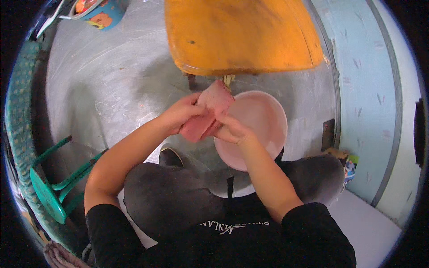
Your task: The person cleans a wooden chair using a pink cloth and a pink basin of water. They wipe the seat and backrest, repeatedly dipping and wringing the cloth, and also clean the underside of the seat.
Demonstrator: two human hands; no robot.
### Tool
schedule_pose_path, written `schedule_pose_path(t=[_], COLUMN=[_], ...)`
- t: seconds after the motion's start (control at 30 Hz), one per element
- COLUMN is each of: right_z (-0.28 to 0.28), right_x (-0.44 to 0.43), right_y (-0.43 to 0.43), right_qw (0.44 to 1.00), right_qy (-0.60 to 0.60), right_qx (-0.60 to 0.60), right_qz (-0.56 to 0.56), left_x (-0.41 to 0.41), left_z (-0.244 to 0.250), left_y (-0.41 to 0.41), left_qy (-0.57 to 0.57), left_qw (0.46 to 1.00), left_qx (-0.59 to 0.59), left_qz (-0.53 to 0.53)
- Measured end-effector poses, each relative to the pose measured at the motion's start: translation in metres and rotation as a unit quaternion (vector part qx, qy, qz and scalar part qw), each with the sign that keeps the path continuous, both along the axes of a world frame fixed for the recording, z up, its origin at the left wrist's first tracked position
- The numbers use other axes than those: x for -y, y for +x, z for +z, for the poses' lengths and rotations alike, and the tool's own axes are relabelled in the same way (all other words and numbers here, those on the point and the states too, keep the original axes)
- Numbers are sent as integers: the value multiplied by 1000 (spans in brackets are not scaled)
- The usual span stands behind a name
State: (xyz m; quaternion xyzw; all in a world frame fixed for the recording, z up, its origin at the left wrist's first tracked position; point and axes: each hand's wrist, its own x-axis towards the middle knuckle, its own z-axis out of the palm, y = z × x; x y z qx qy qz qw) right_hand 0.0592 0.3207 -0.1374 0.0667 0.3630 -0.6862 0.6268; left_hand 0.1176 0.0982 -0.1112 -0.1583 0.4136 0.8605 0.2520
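Observation:
A folded pink cloth (pixel 214 100) is gripped between my two hands, in front of my knees. My left hand (pixel 186 112) pinches it from the left, thumb on top and fingers underneath. From the right, my right hand (pixel 233 129) grips the cloth's lower right side, its thumb lying on the upper face. Below and to the right stands a round pink basin (pixel 261 124), partly covered by my right hand and forearm. No contents can be made out in the part of the basin that shows.
A worn orange wooden tabletop or seat (pixel 244 37) lies just ahead. At left stand a green metal-framed stool (pixel 48 196) and a green patterned cover (pixel 21 100). A blue printed bucket (pixel 107 15) is at the far left. A pale blue wall (pixel 367 100) closes the right side.

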Motion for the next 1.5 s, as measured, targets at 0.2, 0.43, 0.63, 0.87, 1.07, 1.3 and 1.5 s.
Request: schedule_pose_path(t=[0.2,0.43,0.63,0.87,1.07,1.3,1.5], right_z=[2,-25,5,44,3,-8,4], right_x=[-3,-46,-60,-10,23,128,100], right_y=[-20,-106,-139,-150,-119,-24,-35], right_qw=[971,753,616,727,617,654,690], right_qy=[118,406,422,367,404,259,290], right_qx=[-76,-463,-576,-505,-605,-662,-633], right_qz=[-191,-233,-332,-284,-300,-259,-196], left_x=[-20,-13,57,201,104,110,130], left_z=[-12,160,209,157,93,109,105], left_y=[-31,-48,-123,-203,-202,-199,-191], left_qy=[-521,-459,-540,-897,-747,-742,-769], left_qw=[823,734,756,338,583,602,593], left_qx=[-175,-400,-349,-163,-146,-124,-107], left_qz=[-143,-301,127,233,284,268,214])
